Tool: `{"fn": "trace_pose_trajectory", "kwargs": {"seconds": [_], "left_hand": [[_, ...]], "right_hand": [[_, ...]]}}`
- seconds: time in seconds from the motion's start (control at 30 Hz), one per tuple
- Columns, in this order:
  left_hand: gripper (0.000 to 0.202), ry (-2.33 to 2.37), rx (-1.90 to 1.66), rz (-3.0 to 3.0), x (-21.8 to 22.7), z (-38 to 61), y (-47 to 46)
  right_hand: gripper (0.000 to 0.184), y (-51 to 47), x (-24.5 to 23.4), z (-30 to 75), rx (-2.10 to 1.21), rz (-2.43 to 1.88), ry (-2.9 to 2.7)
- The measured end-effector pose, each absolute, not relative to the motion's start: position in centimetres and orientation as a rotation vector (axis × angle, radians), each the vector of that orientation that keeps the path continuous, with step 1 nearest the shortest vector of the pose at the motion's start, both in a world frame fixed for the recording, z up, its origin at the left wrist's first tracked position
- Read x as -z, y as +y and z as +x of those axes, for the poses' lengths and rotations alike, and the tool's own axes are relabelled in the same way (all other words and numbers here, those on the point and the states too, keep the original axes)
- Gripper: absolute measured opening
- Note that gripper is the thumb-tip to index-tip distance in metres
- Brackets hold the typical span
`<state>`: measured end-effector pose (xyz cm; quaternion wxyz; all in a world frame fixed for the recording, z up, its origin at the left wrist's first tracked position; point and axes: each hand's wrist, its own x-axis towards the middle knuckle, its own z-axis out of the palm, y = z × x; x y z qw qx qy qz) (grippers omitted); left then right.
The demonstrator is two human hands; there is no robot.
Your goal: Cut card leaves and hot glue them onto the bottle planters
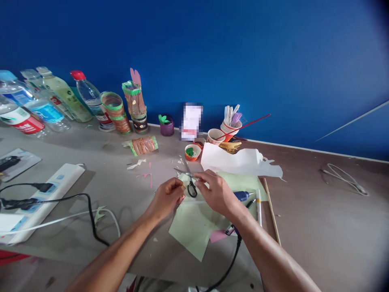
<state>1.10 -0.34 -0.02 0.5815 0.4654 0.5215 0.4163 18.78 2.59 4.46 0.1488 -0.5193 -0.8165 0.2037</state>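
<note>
My left hand [170,194] is closed in a pinch, with a small yellowish piece [183,186] showing at its fingertips; its kind is too small to make out. Just to the right, black-handled scissors [192,189] lie with their blades apart, pointing away from me. The fingers of my right hand [215,188] are curled at the scissors' other handle, which they mostly cover. Pale green paper sheets [193,229] spread beneath and in front of both hands. Beyond the scissors stands a small cut-down paper cup [193,153] with green paint inside.
White torn paper [234,160], a gold clip [231,146] and a cup of markers [231,123] sit behind my right hand. A blue glue gun [242,196] lies beneath my right arm. Leftward are wrapped containers [115,111], bottles [91,97] and a power strip [57,184] with cords.
</note>
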Motion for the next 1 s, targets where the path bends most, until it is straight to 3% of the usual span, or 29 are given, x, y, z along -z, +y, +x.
{"fn": "trace_pose_trajectory", "kwargs": {"seconds": [0.2,0.57,0.87,1.0], "left_hand": [[0.019,1.265,-0.834,1.239,0.0,1.1,-0.7],[0.016,1.263,-0.822,1.258,0.1,0.8,-0.7],[0.019,1.178,-0.932,1.169,0.2,0.9,-0.8],[0.023,1.131,-1.032,1.052,-0.1,0.9,-0.8]], "right_hand": [[0.027,0.8,-4.6,18.1,-0.914,-1.197,-2.021],[0.016,0.9,-2.6,17.9,-1.047,-1.233,-1.880],[0.008,1.1,-2.5,17.6,-1.527,-1.331,-1.434],[0.014,1.3,-2.5,17.7,-1.788,-1.279,-1.182]]}}
